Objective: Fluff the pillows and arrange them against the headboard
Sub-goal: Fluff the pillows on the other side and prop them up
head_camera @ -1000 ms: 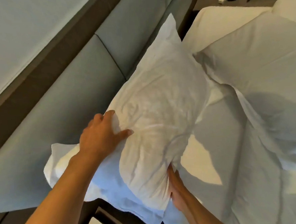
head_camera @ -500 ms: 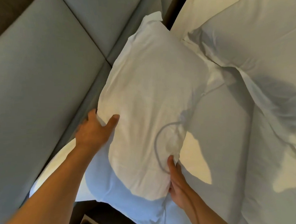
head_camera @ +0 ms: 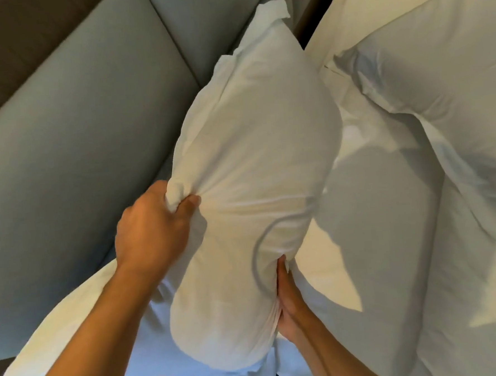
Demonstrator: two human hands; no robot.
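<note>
Pinching pillow (head_camera: 252, 135) cloth at 9 o'clock with left hand (head_camera: 152, 234), bracing 5 o'clock edge with right hand (head_camera: 290, 304), grip there unclear; probably squeezing filling plump beside headboard (head_camera: 78, 140).

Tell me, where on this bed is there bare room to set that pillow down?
The widest bare sheet lies between the held pillow and the bunched duvet on the right. Toward the headboard it is crowded: a second pillow lies there below the left hand, and the right hand sits at the held pillow's edge.
</note>
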